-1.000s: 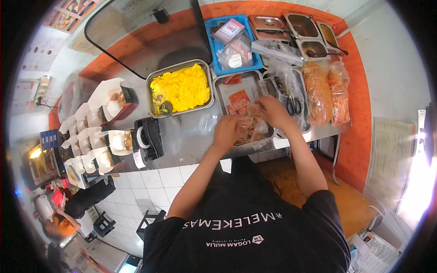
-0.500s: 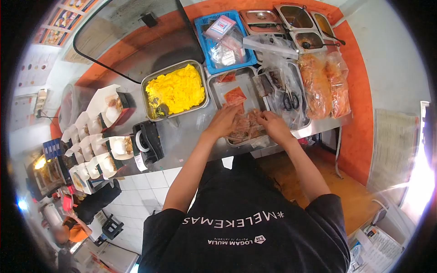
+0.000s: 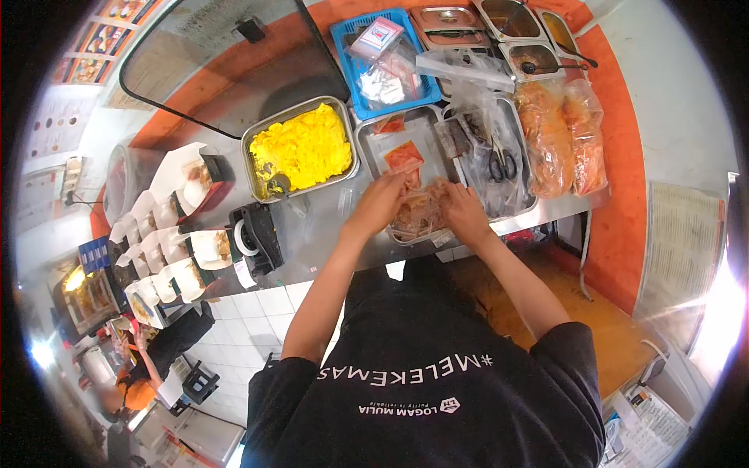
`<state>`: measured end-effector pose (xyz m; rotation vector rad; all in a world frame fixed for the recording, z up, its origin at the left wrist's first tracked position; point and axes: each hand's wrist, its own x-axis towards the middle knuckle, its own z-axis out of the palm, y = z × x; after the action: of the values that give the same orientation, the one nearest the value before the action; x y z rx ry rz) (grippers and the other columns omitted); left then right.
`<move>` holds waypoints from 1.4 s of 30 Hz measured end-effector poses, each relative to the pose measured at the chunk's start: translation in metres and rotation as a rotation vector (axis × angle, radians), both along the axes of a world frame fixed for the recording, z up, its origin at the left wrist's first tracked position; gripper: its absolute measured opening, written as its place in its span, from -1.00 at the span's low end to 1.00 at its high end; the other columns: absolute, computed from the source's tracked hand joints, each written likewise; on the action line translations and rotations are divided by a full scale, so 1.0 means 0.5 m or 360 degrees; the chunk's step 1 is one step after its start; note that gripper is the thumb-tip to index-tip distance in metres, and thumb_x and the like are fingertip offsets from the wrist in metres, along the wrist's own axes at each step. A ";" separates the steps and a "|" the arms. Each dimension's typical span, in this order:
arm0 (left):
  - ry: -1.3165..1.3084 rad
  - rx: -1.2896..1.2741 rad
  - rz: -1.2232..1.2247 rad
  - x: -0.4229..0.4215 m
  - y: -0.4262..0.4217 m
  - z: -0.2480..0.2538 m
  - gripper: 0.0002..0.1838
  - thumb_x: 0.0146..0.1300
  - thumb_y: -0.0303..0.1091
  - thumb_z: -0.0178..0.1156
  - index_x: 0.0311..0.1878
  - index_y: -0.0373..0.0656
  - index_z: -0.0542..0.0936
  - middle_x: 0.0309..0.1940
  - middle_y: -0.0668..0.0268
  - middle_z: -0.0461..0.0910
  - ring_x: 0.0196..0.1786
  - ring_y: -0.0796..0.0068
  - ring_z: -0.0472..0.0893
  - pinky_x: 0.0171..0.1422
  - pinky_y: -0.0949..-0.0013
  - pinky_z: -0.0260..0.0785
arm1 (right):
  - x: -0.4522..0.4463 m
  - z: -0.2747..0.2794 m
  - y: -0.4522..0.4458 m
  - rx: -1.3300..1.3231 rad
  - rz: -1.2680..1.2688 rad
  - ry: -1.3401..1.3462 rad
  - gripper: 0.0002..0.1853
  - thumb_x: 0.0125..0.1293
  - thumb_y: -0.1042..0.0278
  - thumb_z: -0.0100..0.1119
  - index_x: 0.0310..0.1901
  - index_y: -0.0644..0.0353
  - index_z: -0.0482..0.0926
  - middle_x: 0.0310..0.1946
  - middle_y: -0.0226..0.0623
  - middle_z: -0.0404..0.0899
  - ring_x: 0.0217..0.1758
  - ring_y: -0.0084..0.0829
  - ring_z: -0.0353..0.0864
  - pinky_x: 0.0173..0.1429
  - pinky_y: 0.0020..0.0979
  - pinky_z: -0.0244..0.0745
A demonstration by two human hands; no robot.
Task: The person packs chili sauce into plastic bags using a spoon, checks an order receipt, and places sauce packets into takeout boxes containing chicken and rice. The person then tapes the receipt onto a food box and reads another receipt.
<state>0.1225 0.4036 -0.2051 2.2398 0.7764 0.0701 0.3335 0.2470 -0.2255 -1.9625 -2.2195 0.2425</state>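
Note:
In the metal tray (image 3: pixel 373 152) lies a clear plastic bag (image 3: pixel 421 214) with pinkish-brown food in it. My left hand (image 3: pixel 378 204) is at the bag's left side, its fingers curled onto the plastic. From the right, my right hand (image 3: pixel 466 214) grips the bag's other side, its fingertips partly hidden by the plastic. Just beyond my left fingers sits a flat orange-red packet (image 3: pixel 403 156). Right of it, scissors (image 3: pixel 502 164) with black handles rest on plastic bags in a second tray (image 3: pixel 530 183).
A tray of yellow scrambled egg (image 3: pixel 304 148) stands left, near a black tape dispenser (image 3: pixel 256 240) and several open food boxes (image 3: pixel 175 261). Behind are a blue basket (image 3: pixel 429 97) and metal food pans (image 3: pixel 511 19). Large bags of orange food (image 3: pixel 546 140) lie right. Another person (image 3: pixel 140 390) is at lower left.
Both hands stay at the bag and have shifted slightly, with the plastic more bunched between them. At lower left, the other person's arm is now raised into view.

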 end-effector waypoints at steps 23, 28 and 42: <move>-0.0264 0.0202 0.0281 0.000 -0.025 0.020 -0.76 0.47 -0.55 0.15 0.15 -0.28 0.55 0.14 -0.01 0.53 0.19 -0.11 0.59 0.29 0.12 0.49 | 0.029 0.035 0.041 -0.0048 -0.0428 0.0636 -0.78 0.38 0.26 0.29 -0.14 0.26 0.73 -0.07 -0.02 0.59 0.01 0.09 0.64 0.07 0.02 0.56; -0.0259 0.0085 0.0327 0.026 -0.079 -0.032 -0.69 0.46 -0.55 0.13 0.23 -0.32 0.53 0.16 -0.06 0.51 0.19 -0.24 0.58 0.30 -0.01 0.49 | 0.039 0.064 0.054 -0.0017 -0.0565 0.0839 -0.77 0.41 0.25 0.30 -0.20 0.27 0.74 -0.15 0.03 0.58 -0.10 0.15 0.65 0.03 0.07 0.58; -0.0139 -0.0050 0.0760 0.001 -0.123 -0.020 -0.55 0.28 -0.57 0.26 0.20 -0.26 0.35 -0.19 -0.20 0.65 -0.11 -0.40 0.64 -0.05 -0.28 0.48 | -0.013 -0.048 0.100 -0.0240 -0.0576 0.0595 -0.79 0.42 0.36 0.17 -0.03 0.26 0.64 -0.03 0.15 0.55 -0.11 0.22 0.72 -0.02 0.11 0.68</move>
<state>0.1229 0.3423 -0.2152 1.9639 1.2372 0.3785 0.3269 0.2969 -0.2497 -2.1371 -1.6288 0.6767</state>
